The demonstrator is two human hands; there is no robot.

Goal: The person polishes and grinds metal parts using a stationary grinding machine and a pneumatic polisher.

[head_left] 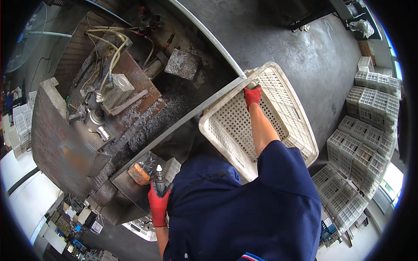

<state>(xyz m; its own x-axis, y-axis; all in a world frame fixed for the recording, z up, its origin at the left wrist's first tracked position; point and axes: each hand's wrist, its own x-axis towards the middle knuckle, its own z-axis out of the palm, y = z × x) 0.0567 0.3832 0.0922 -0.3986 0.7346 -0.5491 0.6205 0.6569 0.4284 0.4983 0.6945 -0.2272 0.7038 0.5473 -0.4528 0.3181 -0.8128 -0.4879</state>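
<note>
My left hand point(159, 202), in a red glove, is closed around an upright grey cylindrical tool with a pale pointed tip point(160, 175). It is beside the lower corner of the metal bench, near an orange-and-brown block point(138, 174) in clear plastic. On the right, my right hand point(252, 96), also red-gloved, is closed at the far corner of a white plastic basket point(300, 126). A small shiny metal part point(254, 83) shows at its fingertips. The glove hides most of that part. The basket's visible perforated bottom holds nothing.
A raised metal edge point(204, 104) borders the bench. Inside it are a machine fixture point(98, 124), pale hoses point(117, 48), a chip-covered block point(183, 64) and heaps of metal shavings. Stacked white crates point(370, 126) line the right side, beyond the grey floor point(270, 35).
</note>
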